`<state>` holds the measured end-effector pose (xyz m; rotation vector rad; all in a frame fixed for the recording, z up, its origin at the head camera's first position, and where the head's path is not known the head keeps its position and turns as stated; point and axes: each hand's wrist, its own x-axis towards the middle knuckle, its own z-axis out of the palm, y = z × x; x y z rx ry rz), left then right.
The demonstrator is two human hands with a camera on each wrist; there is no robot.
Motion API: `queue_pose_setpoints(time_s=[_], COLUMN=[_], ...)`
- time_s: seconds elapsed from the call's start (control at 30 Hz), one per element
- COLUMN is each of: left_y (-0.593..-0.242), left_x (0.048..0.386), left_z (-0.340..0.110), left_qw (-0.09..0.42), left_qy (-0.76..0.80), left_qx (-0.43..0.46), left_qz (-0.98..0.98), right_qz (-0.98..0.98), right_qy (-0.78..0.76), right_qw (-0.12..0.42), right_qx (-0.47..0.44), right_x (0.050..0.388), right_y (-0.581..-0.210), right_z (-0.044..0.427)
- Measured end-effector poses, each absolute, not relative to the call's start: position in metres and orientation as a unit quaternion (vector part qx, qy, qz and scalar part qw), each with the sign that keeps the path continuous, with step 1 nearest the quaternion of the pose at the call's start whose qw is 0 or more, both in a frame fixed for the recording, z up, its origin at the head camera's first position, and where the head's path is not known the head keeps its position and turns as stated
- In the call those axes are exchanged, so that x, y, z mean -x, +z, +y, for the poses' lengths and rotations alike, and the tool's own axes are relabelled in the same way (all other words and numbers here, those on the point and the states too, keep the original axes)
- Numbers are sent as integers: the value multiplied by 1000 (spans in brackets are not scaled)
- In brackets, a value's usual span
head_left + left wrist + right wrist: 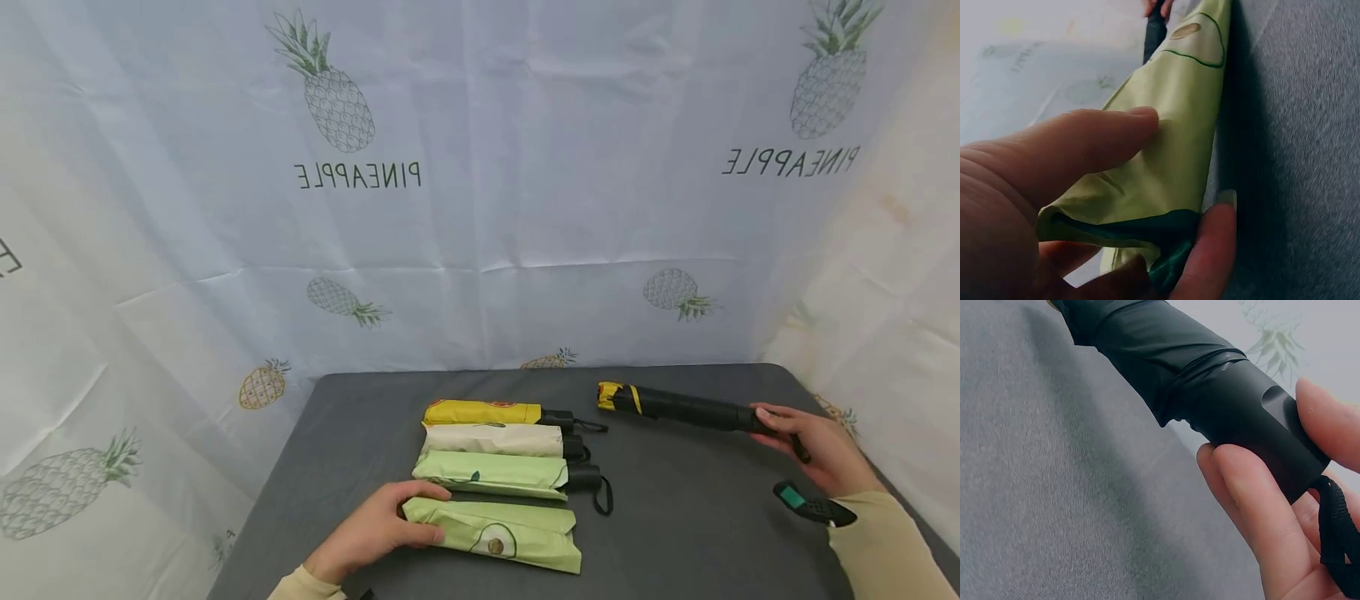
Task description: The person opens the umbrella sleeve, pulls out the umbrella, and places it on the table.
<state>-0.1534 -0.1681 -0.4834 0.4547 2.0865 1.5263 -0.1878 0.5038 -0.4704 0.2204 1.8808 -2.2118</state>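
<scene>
While the right hand point(821, 446) curls thumb and fingers snugly round the handle end of a long, folded black fabric umbrella point(686, 411), the left hand point(382, 525) pinches a pale green fabric pouch point(517, 542) printed with a halved avocado. The left thumb lies on top of the pouch at its left end, the fingers along the far edge and under it; the mouth gapes there, showing dark green inside, but how deep the hollow runs cannot be told.

A black woven strap point(1335, 537) hangs by the right palm, and the umbrella's bunched yellow-and-black tip point(618, 397) points left, well apart from the pouch.

Just beyond the pouch, three filled covers lie side by side: a light green one point(491, 472), a cream one point(491, 440) and, farthest, a yellow one point(483, 412). Each has a black handle projecting from its right end.

Under everything spreads a dark grey table point(690, 517), backed by a white cloth curtain point(525, 217) printed with pineapples and mirrored lettering.
</scene>
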Motion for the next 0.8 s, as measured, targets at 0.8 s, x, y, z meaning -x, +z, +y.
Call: queue_pose_setpoints(time_s=[0.8], left_y=[-448], left_x=[160], left_z=[-177], left_qw=[162], left_qy=[434], left_qx=[-148], left_qz=[874], right_qz=[869], right_qy=[-471], right_qw=[103], right_qx=[-113], right_x=[204], right_y=[-481], right_z=[500])
